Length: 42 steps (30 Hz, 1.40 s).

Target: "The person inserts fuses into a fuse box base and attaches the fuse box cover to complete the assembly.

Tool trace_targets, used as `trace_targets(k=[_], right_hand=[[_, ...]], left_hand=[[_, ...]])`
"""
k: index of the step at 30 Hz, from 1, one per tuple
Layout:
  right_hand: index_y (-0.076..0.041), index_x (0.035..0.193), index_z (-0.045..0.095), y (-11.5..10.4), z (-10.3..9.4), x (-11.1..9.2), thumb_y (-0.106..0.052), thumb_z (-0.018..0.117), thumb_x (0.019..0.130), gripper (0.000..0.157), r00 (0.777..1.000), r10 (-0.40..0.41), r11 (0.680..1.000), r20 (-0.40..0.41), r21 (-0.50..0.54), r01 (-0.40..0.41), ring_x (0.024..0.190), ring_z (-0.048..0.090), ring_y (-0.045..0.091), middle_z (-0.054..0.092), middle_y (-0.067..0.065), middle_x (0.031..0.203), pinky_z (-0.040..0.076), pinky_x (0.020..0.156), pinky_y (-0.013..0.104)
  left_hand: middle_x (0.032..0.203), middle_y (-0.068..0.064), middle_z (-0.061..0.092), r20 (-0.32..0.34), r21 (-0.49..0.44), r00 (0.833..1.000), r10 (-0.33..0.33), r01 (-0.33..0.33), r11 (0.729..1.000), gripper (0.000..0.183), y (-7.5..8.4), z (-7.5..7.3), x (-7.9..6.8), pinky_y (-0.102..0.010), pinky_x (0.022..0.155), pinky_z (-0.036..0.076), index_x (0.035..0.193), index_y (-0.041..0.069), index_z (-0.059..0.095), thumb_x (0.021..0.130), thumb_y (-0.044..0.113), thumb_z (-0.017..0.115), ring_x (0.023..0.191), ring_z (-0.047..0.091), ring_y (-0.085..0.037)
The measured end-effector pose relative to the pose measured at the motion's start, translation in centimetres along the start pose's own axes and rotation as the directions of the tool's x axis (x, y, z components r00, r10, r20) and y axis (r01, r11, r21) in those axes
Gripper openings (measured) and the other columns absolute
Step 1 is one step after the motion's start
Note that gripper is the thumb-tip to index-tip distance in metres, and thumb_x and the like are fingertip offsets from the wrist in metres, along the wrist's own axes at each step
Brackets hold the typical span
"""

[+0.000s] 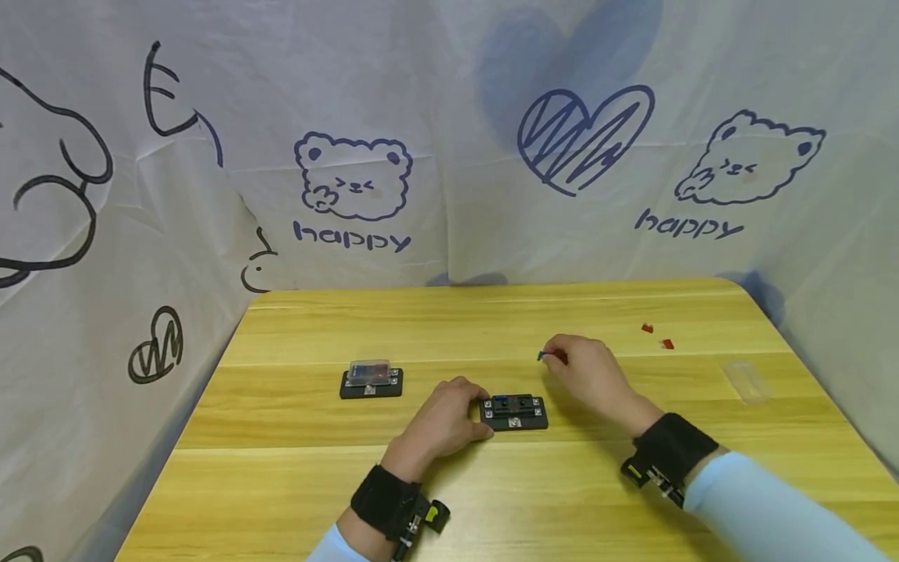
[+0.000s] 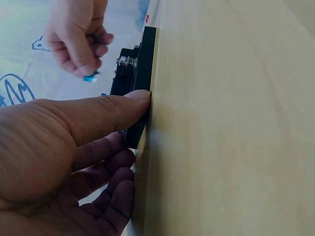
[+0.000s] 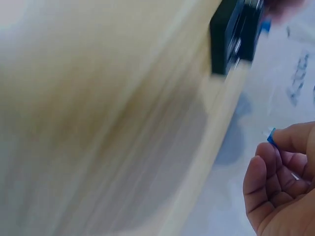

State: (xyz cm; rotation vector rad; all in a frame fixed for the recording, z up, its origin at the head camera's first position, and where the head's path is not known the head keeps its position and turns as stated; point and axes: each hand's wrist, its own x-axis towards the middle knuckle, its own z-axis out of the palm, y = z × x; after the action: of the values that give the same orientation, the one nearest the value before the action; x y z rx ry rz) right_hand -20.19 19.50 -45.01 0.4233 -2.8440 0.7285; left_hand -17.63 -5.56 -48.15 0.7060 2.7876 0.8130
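Note:
A black fuse block (image 1: 514,414) with metal screw terminals lies flat on the table, a blue fuse (image 1: 501,399) seated at its far left. My left hand (image 1: 449,417) grips the block's left end, and in the left wrist view the thumb (image 2: 138,97) presses along its edge. Above and to the right of the block, my right hand (image 1: 586,375) pinches a small blue blade fuse (image 1: 541,356) between thumb and fingertips. The right wrist view shows that fuse (image 3: 271,136) with its prongs pointing away from the fingers, apart from the block.
Left of the hands stands a second black fuse block (image 1: 372,390) under a clear cover (image 1: 369,371). Two red blade fuses (image 1: 648,328) (image 1: 667,343) lie at the back right. A loose clear plastic cover (image 1: 747,382) rests near the table's (image 1: 295,484) right edge.

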Motion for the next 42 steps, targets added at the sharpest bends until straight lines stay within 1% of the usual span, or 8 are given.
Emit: trace_targets(k=[6, 11, 14, 20, 24, 31, 36, 42], right_hand=[[-0.017, 0.091, 0.071, -3.2, 0.9, -1.6, -0.021, 0.068, 0.089, 0.005, 0.993, -0.121, 0.993, 0.001, 0.011, 0.121, 0.068, 0.055, 0.008, 0.066, -0.003, 0.083, 0.048, 0.059, 0.03], [-0.017, 0.091, 0.072, -4.3, 2.1, -2.3, -0.021, 0.071, 0.088, 0.005, 0.983, -0.184, 0.983, 0.02, -0.006, 0.184, 0.073, 0.059, 0.008, 0.067, -0.004, 0.083, 0.051, 0.064, 0.032], [-0.016, 0.091, 0.073, -4.4, 2.6, -2.7, -0.02, 0.072, 0.087, 0.006, 0.977, -0.21, 0.977, 0.029, -0.018, 0.211, 0.075, 0.06, 0.009, 0.067, -0.004, 0.084, 0.052, 0.066, 0.031], [-0.014, 0.091, 0.073, -4.6, 3.2, -3.0, -0.017, 0.073, 0.085, 0.007, 0.966, -0.257, 0.966, 0.012, -0.031, 0.258, 0.075, 0.061, 0.01, 0.068, -0.003, 0.083, 0.053, 0.066, 0.032], [-0.014, 0.091, 0.073, -4.6, 3.6, -3.0, -0.017, 0.072, 0.086, 0.006, 0.959, -0.281, 0.958, 0.029, -0.05, 0.282, 0.074, 0.06, 0.009, 0.067, -0.004, 0.082, 0.053, 0.066, 0.031], [-0.013, 0.091, 0.073, -4.7, 3.8, -3.1, -0.017, 0.071, 0.086, 0.006, 0.94, -0.336, 0.936, 0.057, -0.093, 0.34, 0.072, 0.058, 0.009, 0.066, -0.002, 0.081, 0.052, 0.064, 0.031], [-0.012, 0.093, 0.073, -4.6, 3.8, -3.1, -0.018, 0.069, 0.088, 0.008, 0.936, -0.348, 0.931, 0.052, -0.099, 0.352, 0.073, 0.059, 0.009, 0.067, -0.002, 0.081, 0.053, 0.064, 0.031], [-0.012, 0.091, 0.072, -4.5, 3.8, -3.0, -0.016, 0.07, 0.088, 0.006, 0.929, -0.368, 0.924, 0.038, -0.096, 0.37, 0.072, 0.059, 0.009, 0.067, -0.002, 0.081, 0.053, 0.063, 0.031]], left_hand=[[0.117, -0.002, 0.061, -0.008, 0.001, 1.0, 0.0, 0.0, 1.0, 0.051, 0.0, -0.1, 0.0, -0.038, 0.093, 0.045, 0.121, 0.014, 0.064, 0.076, 0.034, 0.08, 0.106, 0.052, -0.022], [0.115, -0.001, 0.061, -0.008, 0.002, 1.0, 0.0, 0.0, 1.0, 0.051, 0.0, -0.1, 0.0, -0.036, 0.09, 0.045, 0.119, 0.014, 0.065, 0.075, 0.034, 0.081, 0.102, 0.052, -0.021], [0.114, -0.001, 0.061, -0.008, 0.002, 1.0, 0.003, -0.003, 1.0, 0.05, 0.1, -0.1, 0.0, -0.036, 0.089, 0.046, 0.118, 0.013, 0.065, 0.075, 0.033, 0.081, 0.102, 0.052, -0.021], [0.114, -0.002, 0.061, -0.017, 0.001, 1.0, 0.01, -0.01, 1.0, 0.049, 0.0, 0.0, 0.1, -0.036, 0.09, 0.046, 0.117, 0.012, 0.066, 0.075, 0.032, 0.081, 0.102, 0.053, -0.021], [0.114, -0.002, 0.061, -0.016, 0.006, 1.0, 0.007, -0.007, 1.0, 0.048, 0.0, 0.1, 0.1, -0.036, 0.089, 0.046, 0.117, 0.013, 0.065, 0.076, 0.033, 0.081, 0.102, 0.053, -0.021], [0.113, -0.001, 0.061, -0.016, 0.005, 1.0, 0.013, -0.013, 1.0, 0.048, 0.0, 0.1, 0.1, -0.035, 0.089, 0.046, 0.117, 0.013, 0.065, 0.076, 0.033, 0.081, 0.102, 0.053, -0.02], [0.113, -0.001, 0.061, -0.015, 0.007, 1.0, 0.01, -0.01, 1.0, 0.048, -0.1, 0.1, 0.1, -0.035, 0.087, 0.046, 0.117, 0.014, 0.065, 0.076, 0.033, 0.081, 0.101, 0.053, -0.02], [0.113, -0.001, 0.061, -0.017, 0.003, 1.0, 0.012, -0.012, 1.0, 0.048, -0.1, 0.1, 0.1, -0.035, 0.086, 0.046, 0.117, 0.013, 0.066, 0.076, 0.033, 0.081, 0.1, 0.053, -0.021]])
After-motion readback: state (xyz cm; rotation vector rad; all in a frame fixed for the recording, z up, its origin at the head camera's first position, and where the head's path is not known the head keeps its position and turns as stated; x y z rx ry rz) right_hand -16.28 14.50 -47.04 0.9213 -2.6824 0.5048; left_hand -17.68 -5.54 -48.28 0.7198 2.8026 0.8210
